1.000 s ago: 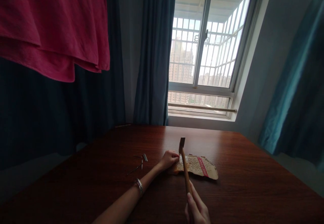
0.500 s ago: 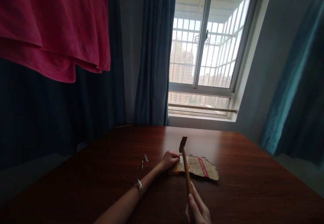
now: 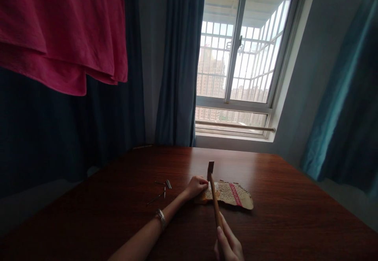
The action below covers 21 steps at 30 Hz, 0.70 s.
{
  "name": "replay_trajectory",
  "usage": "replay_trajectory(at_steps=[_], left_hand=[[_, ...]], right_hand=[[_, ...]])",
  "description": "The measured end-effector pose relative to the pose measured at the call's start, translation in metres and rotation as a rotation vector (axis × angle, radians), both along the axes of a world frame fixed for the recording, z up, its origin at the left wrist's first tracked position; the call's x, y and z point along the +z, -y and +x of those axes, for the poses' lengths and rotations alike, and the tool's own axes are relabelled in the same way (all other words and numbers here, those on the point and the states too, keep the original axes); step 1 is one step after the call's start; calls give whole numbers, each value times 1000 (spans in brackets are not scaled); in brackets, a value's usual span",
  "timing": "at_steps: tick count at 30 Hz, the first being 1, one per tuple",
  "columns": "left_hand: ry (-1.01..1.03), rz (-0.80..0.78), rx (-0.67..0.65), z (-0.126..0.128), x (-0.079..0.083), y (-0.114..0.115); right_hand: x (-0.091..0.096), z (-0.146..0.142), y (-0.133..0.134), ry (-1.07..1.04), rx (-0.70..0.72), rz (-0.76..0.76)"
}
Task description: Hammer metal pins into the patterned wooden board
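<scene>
My right hand [image 3: 228, 239] is wrapped round the wooden handle of a hammer [image 3: 215, 200], whose dark head points away from me, close to the fingers of my other hand. My left hand [image 3: 197, 186] is closed in a pinch over the left end of a flat tan piece [image 3: 227, 193], maybe cardboard. What those fingers hold, if anything, is hidden or too small to make out. Many small dark holes or dots cover the tan piece, and a pink patterned band crosses its right part. A bracelet [image 3: 161, 218] circles my left wrist.
Several thin metal rods [image 3: 168, 184] lie on the dark wooden table [image 3: 280, 186], left of my left hand. Behind the table stand a barred window [image 3: 233, 68] and blue curtains [image 3: 177, 76]. A pink cloth [image 3: 65, 32] hangs at upper left.
The hammer head has dropped slightly and shifted a little left, nearer my left fingers. My left hand keeps its pinch at the tan piece; the whole view has slid slightly left.
</scene>
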<state>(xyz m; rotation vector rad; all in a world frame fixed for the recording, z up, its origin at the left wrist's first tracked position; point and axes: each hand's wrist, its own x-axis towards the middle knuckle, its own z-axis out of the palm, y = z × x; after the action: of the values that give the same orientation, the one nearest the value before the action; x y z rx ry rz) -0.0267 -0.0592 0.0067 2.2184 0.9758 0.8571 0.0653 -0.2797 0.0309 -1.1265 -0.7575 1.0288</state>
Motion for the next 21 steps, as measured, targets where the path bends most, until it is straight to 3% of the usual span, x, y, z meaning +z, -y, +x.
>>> replay_trajectory(at_steps=[21], left_hand=[[1,7,22,0,-2,-1]], right_hand=[[3,-2,1,-27,-13,16]])
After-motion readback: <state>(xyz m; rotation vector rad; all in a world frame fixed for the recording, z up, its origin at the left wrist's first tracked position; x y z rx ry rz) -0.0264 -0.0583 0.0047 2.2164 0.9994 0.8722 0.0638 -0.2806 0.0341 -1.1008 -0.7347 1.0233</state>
